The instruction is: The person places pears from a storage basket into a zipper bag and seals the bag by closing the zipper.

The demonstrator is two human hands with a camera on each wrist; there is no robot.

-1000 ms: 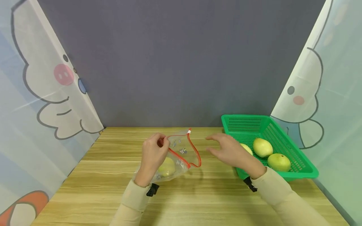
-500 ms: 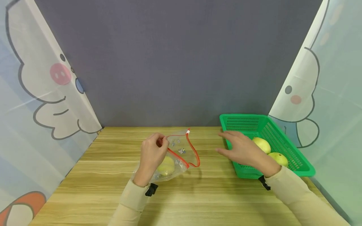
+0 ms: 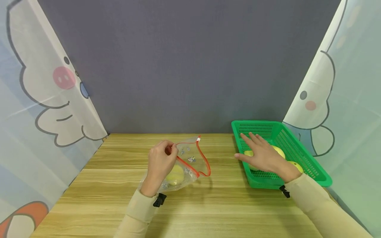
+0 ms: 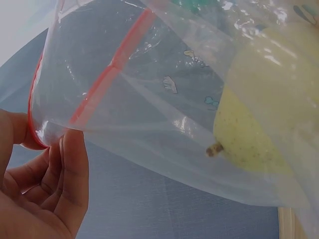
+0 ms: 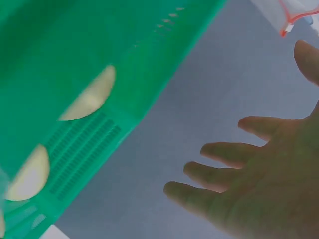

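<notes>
My left hand (image 3: 160, 162) pinches the red-edged mouth of a clear zip bag (image 3: 194, 163) between thumb and fingers. The mouth gapes toward the right, with a white slider (image 3: 198, 139) at its far corner. Inside the bag lies a yellow-green pear (image 3: 175, 175); its brown stem (image 4: 215, 149) shows in the left wrist view. Over the green basket (image 3: 253, 182), my right hand (image 3: 265, 158) hangs with fingers spread and nothing in it. Under and beside that hand sit several pears, among them one pear (image 3: 279, 151) partly covered by it and another pear (image 3: 296, 166) near the wrist.
The basket stands at the right on a wooden table (image 3: 190, 211). A dark grey panel (image 3: 190, 66) rises behind the table's far edge. Cartoon-printed curtains (image 3: 47, 109) close in the left side and the right side.
My right hand has moved right, from beside the basket to over it, and its fingers have spread wider. The left hand keeps its pinch on the bag in about the same place.
</notes>
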